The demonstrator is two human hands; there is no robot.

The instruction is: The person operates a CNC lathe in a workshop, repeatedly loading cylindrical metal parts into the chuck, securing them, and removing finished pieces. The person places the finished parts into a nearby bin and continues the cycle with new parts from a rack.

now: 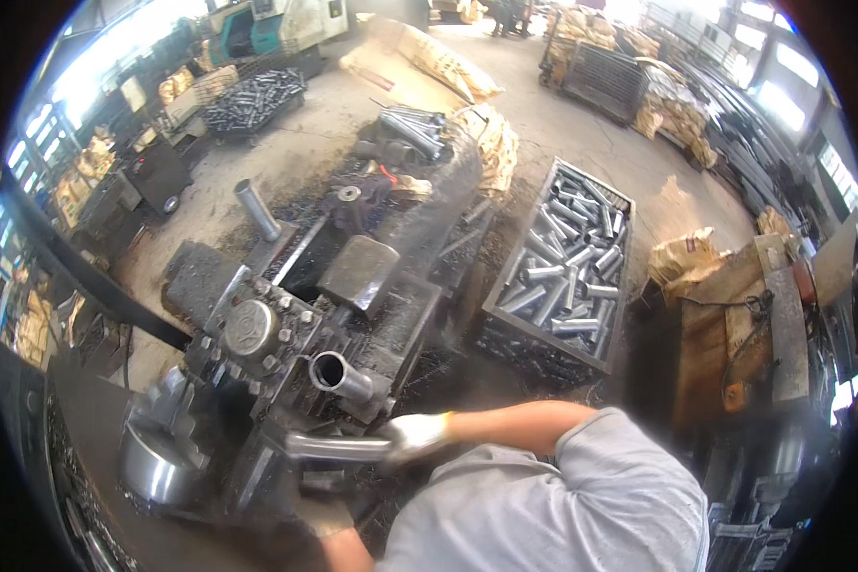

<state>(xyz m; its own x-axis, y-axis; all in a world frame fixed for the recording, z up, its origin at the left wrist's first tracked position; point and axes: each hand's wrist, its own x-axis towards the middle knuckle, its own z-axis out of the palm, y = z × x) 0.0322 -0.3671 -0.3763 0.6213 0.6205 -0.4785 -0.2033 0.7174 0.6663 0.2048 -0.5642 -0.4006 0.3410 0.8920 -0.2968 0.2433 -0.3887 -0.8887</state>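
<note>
Head view puts my right hand (415, 436), in a pale work glove, wrapped around one end of a short steel tube (338, 446) that lies level and points off to my left. My left hand (324, 515), in a darker glove, sits lower, just beneath the tube's far end; whether it is clenched on anything I cannot tell, since my grey sleeve (582, 505) and the blur hide the fingers. Just above my right hand a second tube (338, 374) sticks out of the dark, greasy machine (286, 334), its open mouth facing me. Well off beyond my right hand stands a wire crate (558, 267) full of cut tubes like these. To do this well, I judge, I should keep the tube level, grip firmly near its end so the glove does not slip on the oily metal, line it up squarely with the machine before pushing, and keep my left fingers away from the clamp
</note>
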